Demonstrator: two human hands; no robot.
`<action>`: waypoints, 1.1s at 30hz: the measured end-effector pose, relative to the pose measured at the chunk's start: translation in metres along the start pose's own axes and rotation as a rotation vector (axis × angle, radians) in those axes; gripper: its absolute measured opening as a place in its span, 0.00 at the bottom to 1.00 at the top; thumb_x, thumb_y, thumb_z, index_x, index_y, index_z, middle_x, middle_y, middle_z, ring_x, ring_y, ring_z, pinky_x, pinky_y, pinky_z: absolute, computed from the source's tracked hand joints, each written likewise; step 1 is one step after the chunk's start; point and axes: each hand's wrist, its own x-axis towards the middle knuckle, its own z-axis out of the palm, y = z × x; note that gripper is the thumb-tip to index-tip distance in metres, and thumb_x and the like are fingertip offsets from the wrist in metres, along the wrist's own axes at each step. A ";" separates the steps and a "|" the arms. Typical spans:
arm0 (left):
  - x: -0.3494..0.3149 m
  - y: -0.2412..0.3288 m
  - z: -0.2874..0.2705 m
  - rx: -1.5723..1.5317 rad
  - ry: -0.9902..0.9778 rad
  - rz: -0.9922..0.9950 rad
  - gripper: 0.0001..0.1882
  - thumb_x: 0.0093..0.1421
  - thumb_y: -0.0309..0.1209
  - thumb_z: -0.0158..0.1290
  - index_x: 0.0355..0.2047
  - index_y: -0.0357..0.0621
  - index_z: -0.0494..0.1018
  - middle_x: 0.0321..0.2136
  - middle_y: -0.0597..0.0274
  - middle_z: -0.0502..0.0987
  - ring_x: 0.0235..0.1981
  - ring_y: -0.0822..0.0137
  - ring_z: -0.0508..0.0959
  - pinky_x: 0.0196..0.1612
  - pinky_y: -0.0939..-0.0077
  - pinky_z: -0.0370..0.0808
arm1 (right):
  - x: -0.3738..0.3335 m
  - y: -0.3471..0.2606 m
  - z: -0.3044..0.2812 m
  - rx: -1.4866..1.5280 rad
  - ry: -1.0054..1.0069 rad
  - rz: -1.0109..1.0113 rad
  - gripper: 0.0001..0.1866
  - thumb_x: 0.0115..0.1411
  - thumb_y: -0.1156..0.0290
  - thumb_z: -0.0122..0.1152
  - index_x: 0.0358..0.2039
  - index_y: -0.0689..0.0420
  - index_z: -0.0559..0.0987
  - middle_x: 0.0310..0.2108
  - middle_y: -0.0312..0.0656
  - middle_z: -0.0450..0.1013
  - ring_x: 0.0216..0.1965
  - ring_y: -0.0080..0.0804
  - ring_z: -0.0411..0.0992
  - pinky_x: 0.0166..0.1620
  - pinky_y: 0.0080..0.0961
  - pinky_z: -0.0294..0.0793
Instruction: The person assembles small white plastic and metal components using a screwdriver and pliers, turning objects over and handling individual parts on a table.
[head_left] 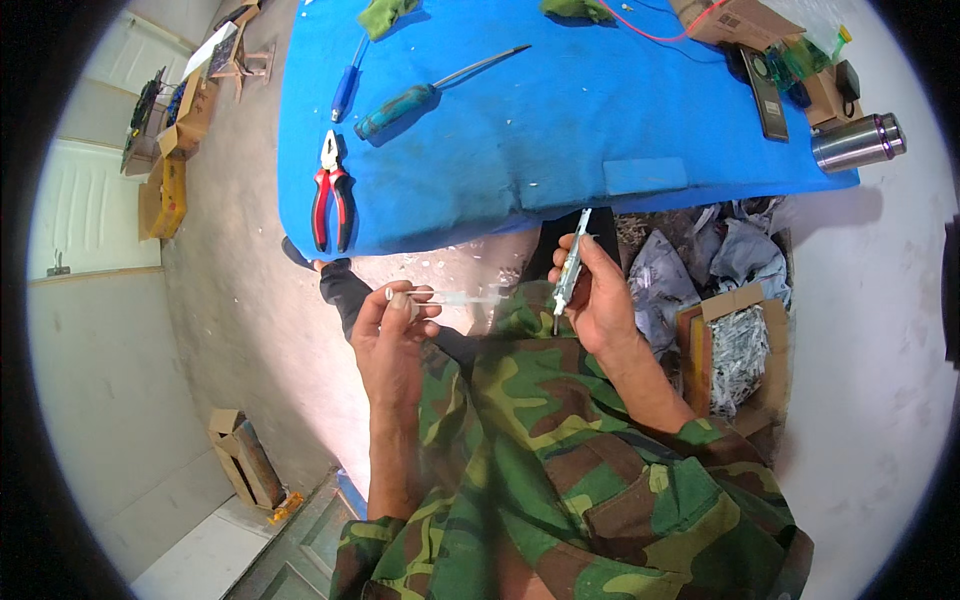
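The blue worktop [600,110] spans twelve o'clock; your left grip [385,335] pinches a pale piece [453,298], your right grip [603,305] a metallic part [569,274].

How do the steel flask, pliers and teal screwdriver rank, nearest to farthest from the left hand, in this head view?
1. Pliers, left side of the table.
2. Teal screwdriver, farther up, slightly right.
3. Steel flask, at the right edge.

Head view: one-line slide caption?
Left hand holding a thin whitish strip, right hand a slim silvery part, beside a blue-covered table.
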 end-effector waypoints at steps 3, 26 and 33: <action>0.004 0.005 0.010 -0.009 0.023 -0.025 0.12 0.74 0.32 0.54 0.53 0.38 0.75 0.45 0.50 0.83 0.42 0.64 0.84 0.38 0.76 0.81 | -0.005 0.008 0.000 -0.026 0.062 0.057 0.18 0.75 0.54 0.58 0.50 0.58 0.80 0.37 0.38 0.80 0.36 0.29 0.79 0.39 0.26 0.80; -0.035 -0.038 0.295 0.738 -0.865 -0.047 0.26 0.66 0.33 0.59 0.61 0.35 0.72 0.57 0.48 0.78 0.54 0.61 0.82 0.56 0.70 0.79 | 0.001 0.045 -0.073 0.063 0.105 0.106 0.13 0.72 0.54 0.60 0.42 0.49 0.82 0.30 0.28 0.75 0.27 0.18 0.71 0.26 0.21 0.65; -0.068 -0.116 0.299 0.683 -1.081 -0.010 0.42 0.63 0.22 0.63 0.74 0.41 0.57 0.71 0.54 0.63 0.67 0.57 0.70 0.60 0.62 0.78 | -0.008 0.042 -0.073 0.119 0.172 -0.034 0.14 0.73 0.54 0.58 0.38 0.49 0.80 0.26 0.28 0.72 0.23 0.18 0.67 0.24 0.21 0.62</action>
